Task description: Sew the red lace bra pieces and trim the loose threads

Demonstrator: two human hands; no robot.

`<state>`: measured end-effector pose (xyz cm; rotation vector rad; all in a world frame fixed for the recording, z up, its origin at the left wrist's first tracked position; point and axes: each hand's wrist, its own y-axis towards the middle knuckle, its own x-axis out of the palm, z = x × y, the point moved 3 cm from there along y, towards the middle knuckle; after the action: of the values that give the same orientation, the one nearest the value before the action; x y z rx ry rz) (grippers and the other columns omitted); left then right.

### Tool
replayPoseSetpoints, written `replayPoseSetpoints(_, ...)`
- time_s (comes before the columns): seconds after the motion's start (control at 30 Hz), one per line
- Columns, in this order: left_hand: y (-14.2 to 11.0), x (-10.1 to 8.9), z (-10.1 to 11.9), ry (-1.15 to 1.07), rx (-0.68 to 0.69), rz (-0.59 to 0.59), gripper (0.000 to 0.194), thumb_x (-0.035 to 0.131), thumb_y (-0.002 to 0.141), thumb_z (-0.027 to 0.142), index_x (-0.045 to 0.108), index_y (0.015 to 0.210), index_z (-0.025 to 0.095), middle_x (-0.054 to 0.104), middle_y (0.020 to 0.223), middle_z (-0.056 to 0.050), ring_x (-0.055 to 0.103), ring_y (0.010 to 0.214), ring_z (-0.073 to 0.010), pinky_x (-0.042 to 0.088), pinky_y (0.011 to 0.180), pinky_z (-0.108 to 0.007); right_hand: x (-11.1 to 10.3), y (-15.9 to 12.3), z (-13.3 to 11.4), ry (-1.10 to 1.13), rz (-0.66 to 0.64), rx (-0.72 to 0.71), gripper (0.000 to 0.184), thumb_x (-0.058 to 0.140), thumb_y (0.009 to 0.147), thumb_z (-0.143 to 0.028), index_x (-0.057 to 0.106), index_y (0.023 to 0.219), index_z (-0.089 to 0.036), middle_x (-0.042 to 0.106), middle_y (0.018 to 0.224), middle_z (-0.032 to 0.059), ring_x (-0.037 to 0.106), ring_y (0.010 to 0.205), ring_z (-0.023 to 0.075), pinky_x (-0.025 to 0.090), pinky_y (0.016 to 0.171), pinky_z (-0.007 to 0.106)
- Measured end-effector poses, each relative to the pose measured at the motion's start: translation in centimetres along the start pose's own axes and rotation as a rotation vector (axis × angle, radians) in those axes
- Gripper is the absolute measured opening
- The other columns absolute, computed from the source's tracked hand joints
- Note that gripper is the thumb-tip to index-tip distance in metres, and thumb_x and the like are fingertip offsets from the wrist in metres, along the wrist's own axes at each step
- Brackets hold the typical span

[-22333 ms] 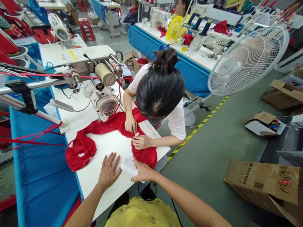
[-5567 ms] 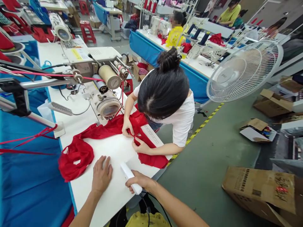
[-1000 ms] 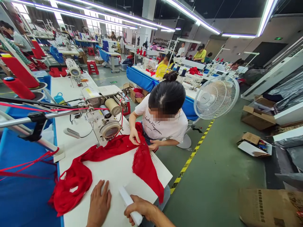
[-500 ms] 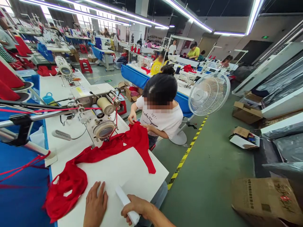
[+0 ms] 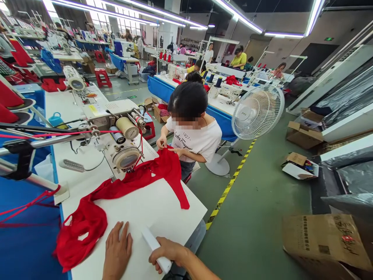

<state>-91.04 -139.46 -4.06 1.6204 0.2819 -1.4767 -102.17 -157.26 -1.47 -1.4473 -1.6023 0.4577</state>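
Note:
My left hand point(image 5: 118, 247) lies on the white sewing table point(image 5: 136, 206) with its fingers stretched out and nothing in it. My right hand point(image 5: 167, 252) is wrapped round a long white bar-shaped device point(image 5: 153, 243) held over the table's near edge; its exact kind I cannot tell. Red fabric point(image 5: 96, 216) lies bunched to the left of my left hand and stretches under the sewing machine point(image 5: 125, 155). Its far end is in both hands of a co-worker point(image 5: 190, 136) seated across the table.
Red thread cones point(image 5: 8, 97) and a metal thread arm point(image 5: 43, 144) stand at the left. A white fan point(image 5: 258, 112) is behind the co-worker. Cardboard boxes point(image 5: 323, 241) sit on the floor at the right, past a yellow-black floor line point(image 5: 230, 186).
The view has shifted slightly. The co-worker's head has moved a little left and down over the red fabric. My hands keep nearly the same places.

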Motion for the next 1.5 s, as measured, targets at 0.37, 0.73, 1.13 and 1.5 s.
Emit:
replayPoseSetpoints(0.37, -0.1, 0.1, 0.1, -0.027, -0.026, -0.035, 0.036, 0.038, 0.098, 0.026, 0.054, 0.128, 0.014, 0.054, 0.130, -0.020, 0.051, 0.126, -0.0341, 0.044, 0.102, -0.052, -0.1, -0.4, -0.7, -0.072, -0.049, -0.010, 0.031, 0.072, 0.053, -0.024, 0.054, 0.078, -0.018, 0.058, 0.057, -0.0049, 0.053, 0.048, 0.0110, 0.049, 0.055, 0.025)
replayPoseSetpoints(0.73, 0.6, 0.1, 0.6, -0.031, -0.038, -0.077, 0.036, 0.039, 0.098, 0.027, 0.055, 0.127, 0.012, 0.054, 0.128, -0.021, 0.049, 0.126, -0.0354, 0.044, 0.101, -0.053, -1.0, 0.1, -0.4, -0.004, -0.097, 0.012, 0.026, 0.074, 0.058, -0.023, 0.058, 0.078, -0.016, 0.061, 0.059, -0.0042, 0.054, 0.049, 0.0105, 0.049, 0.053, 0.023)
replayPoseSetpoints(1.13, 0.6, 0.3, 0.4, -0.008, -0.022, -0.071, 0.036, 0.038, 0.098, 0.027, 0.055, 0.126, 0.012, 0.053, 0.130, -0.021, 0.052, 0.123, -0.0356, 0.045, 0.099, -0.052, -1.5, 0.7, -0.5, -0.036, -0.139, 0.047, 0.015, 0.073, 0.065, -0.021, 0.061, 0.069, -0.014, 0.060, 0.058, 0.0004, 0.055, 0.049, 0.0123, 0.050, 0.056, 0.026)
replayPoseSetpoints(1.5, 0.6, 0.3, 0.2, -0.025, -0.010, -0.066, 0.038, 0.039, 0.097, 0.028, 0.053, 0.129, 0.012, 0.053, 0.130, -0.021, 0.051, 0.125, -0.0359, 0.045, 0.099, -0.053, -1.8, 1.1, -0.6, -0.041, -0.168, 0.068, 0.017, 0.074, 0.060, -0.023, 0.061, 0.067, -0.015, 0.060, 0.057, -0.0006, 0.056, 0.049, 0.0129, 0.051, 0.055, 0.026)
